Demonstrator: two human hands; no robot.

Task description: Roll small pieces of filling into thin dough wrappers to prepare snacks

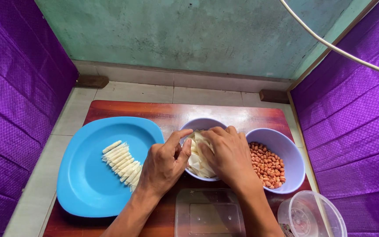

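Clear tub nearest; left hand, right hand pinched together on wrapper sheets over bowl; thin sheet likely torn if pulled hard.

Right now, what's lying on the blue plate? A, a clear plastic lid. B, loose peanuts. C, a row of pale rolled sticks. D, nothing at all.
C: a row of pale rolled sticks lies on the blue plate; the peanuts sit in the bowl on the right.
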